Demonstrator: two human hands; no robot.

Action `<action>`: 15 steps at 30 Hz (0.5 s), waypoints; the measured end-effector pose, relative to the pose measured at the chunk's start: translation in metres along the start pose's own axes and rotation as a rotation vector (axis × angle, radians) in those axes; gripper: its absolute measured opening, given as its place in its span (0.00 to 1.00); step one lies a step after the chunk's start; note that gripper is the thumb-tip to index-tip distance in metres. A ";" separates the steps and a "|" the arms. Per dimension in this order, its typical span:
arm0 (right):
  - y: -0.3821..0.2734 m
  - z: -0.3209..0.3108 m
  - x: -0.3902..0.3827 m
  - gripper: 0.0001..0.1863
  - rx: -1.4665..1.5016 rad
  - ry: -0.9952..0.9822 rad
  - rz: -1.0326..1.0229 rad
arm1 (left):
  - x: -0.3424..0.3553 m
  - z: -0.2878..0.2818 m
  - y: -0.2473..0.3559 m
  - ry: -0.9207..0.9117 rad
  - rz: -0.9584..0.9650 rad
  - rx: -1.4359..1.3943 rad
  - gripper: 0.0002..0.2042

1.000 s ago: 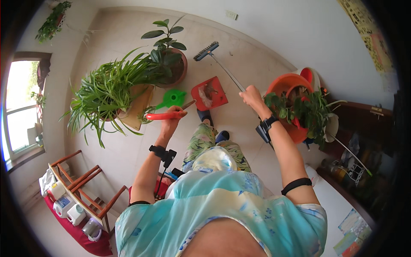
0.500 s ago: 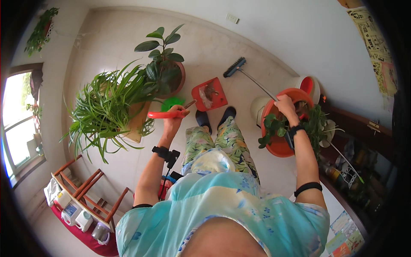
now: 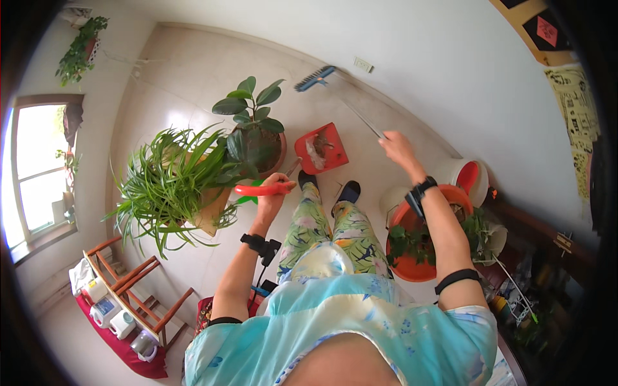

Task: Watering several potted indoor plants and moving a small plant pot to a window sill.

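My left hand (image 3: 273,196) is closed around the red handle (image 3: 248,191) of a long-handled dustpan. Its red pan (image 3: 336,156) rests on the floor just ahead of my feet, with brownish and pale debris inside. Out to the front right, my right hand (image 3: 400,153) grips the upper end of a broom pole (image 3: 357,112). The broom's blue bristled head (image 3: 315,78) is at the far floor, beyond the dustpan and close to the wall.
A rubber plant (image 3: 257,116) in a round pot and a spiky-leaved plant (image 3: 167,186) stand to the left. At right are an orange pot (image 3: 415,269) with trailing leaves and a white bucket (image 3: 477,183). A wooden stool (image 3: 138,289) lies at lower left.
My right hand has moved forward and left, away from the orange pot. The broom head has swung left and farther off toward the wall. My left hand keeps its hold; the view has shifted.
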State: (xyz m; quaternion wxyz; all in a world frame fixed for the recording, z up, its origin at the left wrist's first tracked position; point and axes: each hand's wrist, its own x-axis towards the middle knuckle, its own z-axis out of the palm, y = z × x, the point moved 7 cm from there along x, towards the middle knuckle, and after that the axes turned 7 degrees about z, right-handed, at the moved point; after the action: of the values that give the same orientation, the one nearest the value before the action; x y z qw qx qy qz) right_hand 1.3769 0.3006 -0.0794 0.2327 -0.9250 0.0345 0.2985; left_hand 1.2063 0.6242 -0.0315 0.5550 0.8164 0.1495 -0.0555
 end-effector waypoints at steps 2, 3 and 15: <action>-0.039 0.013 0.035 0.12 -0.074 -0.015 -0.028 | 0.013 0.003 -0.006 0.002 0.007 -0.022 0.08; -0.060 0.022 0.050 0.12 -0.094 -0.024 -0.042 | 0.017 0.003 -0.006 -0.002 0.006 -0.019 0.08; -0.019 0.055 0.104 0.15 0.084 0.000 0.117 | 0.106 0.001 -0.022 -0.107 0.092 0.044 0.10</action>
State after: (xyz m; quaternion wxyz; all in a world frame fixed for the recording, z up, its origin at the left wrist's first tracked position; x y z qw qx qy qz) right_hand 1.4360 0.3499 -0.1703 0.2536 -0.9107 0.1010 0.3100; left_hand 1.3005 0.6498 -0.0794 0.5462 0.8303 0.0806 -0.0765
